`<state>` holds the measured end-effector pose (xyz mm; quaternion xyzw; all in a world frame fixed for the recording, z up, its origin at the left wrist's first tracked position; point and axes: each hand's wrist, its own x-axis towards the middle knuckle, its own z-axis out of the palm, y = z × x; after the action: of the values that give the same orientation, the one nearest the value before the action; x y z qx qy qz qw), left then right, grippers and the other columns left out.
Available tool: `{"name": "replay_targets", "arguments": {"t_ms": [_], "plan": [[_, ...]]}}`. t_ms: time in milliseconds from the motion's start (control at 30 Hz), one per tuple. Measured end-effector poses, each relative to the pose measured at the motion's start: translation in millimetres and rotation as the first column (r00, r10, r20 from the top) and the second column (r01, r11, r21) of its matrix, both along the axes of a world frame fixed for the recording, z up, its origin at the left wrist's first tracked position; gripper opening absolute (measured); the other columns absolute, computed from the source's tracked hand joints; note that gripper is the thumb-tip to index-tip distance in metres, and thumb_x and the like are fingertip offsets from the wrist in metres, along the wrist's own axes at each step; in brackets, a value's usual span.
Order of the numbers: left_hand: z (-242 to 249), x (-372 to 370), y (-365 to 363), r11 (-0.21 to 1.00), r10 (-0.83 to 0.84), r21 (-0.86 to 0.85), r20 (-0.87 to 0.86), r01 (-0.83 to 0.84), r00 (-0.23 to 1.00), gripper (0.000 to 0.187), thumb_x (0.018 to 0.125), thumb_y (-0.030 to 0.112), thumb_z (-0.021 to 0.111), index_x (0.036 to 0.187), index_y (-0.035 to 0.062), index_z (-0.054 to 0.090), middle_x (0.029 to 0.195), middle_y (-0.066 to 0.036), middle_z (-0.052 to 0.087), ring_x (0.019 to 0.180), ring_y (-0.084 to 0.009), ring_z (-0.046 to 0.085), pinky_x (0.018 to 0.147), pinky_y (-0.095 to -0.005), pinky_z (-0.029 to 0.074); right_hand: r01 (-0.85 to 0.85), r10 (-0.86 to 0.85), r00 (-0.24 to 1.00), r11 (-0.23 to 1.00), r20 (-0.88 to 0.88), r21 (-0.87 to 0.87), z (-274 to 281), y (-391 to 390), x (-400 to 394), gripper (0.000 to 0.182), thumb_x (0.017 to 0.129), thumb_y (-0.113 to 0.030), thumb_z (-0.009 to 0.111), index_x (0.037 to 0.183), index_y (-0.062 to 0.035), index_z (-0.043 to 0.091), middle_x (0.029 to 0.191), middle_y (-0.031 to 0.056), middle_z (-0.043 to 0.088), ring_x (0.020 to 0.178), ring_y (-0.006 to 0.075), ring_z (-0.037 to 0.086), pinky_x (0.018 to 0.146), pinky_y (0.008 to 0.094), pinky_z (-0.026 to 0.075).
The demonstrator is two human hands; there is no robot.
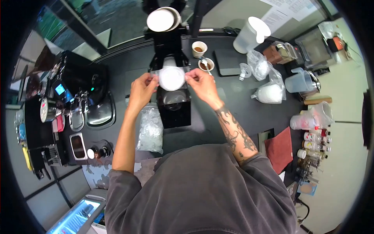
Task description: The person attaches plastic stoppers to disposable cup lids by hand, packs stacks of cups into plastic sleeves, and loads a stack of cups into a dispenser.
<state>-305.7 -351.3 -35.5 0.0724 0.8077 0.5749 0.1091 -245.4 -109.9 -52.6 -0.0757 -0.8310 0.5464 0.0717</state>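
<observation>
My left hand (pixel 142 90) and my right hand (pixel 201 85) both pinch the edges of a white round paper filter (pixel 171 78), held flat between them. It hovers over a black coffee grinder machine (pixel 173 105) that stands on the dark counter (pixel 233 113). Below the filter, a round glass or metal cup (pixel 174 97) sits inside the machine's opening. A white lid or plate (pixel 160 20) rests on top of the machine.
A clear plastic bag (pixel 150 130) lies left of the machine. An espresso machine (pixel 80 91) stands at the left. Behind are a small cup (pixel 199 48), a saucer with a spoon (pixel 206 64), a black scale (pixel 228 62), a white pitcher (pixel 249 35) and bags (pixel 269 93). A red cloth (pixel 280 150) lies right.
</observation>
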Motion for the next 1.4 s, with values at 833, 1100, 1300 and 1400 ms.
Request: {"name": "replay_targets", "arguments": {"t_ms": [833,1100,1300,1400], "plan": [[58,87,-32,0.962,0.021,0.236,-0.566,0.137,0.824,0.047,0.112,0.036,0.041,0.094,-0.0023,0.063,0.08,-0.01,0.058,0.075,-0.0202,0.056,0.072,-0.0309,0.046,0.037,-0.087,0.99,0.912,-0.106,-0.408,3,41,82,0.043,0.108,-0.01,0.036,0.15,-0.0053,0.044,0.137,0.0144,0.063,0.114,0.0191,0.065,0.095,0.0354,0.054],[-18,169,138,0.956,-0.261,-0.118,-0.762,0.268,0.593,0.088,0.101,0.073,0.026,0.164,0.011,0.027,0.165,-0.033,0.022,0.152,-0.0528,0.022,0.119,-0.0677,0.016,-0.096,-0.033,0.988,0.652,-0.154,-0.753,67,-6,155,0.079,0.106,-0.066,0.036,0.162,-0.0095,0.032,0.161,0.0154,0.041,0.147,0.0273,0.038,0.122,0.0487,0.025],[42,192,181,0.477,-0.531,0.877,0.241,0.052,0.813,0.104,0.096,0.084,0.021,0.168,0.01,0.009,0.174,-0.019,0.01,0.16,-0.0352,0.011,0.128,-0.0508,0.015,-0.028,0.197,0.888,0.925,-0.416,0.379,57,29,182,0.08,0.103,-0.068,0.039,0.165,-0.0195,0.03,0.171,0.02,0.019,0.157,0.0467,0.018,0.122,0.0707,0.001],[63,198,189,0.527,-0.604,0.832,0.222,0.174,0.765,0.11,0.094,0.088,0.02,0.167,0.0063,0.009,0.172,-0.02,0.016,0.158,-0.0381,0.019,0.127,-0.0495,0.018,0.126,-0.003,0.977,0.815,-0.213,0.566,37,78,189,0.078,0.1,-0.066,0.051,0.161,-0.0184,0.04,0.169,0.0213,0.024,0.156,0.0472,0.019,0.119,0.076,0.006]]}}
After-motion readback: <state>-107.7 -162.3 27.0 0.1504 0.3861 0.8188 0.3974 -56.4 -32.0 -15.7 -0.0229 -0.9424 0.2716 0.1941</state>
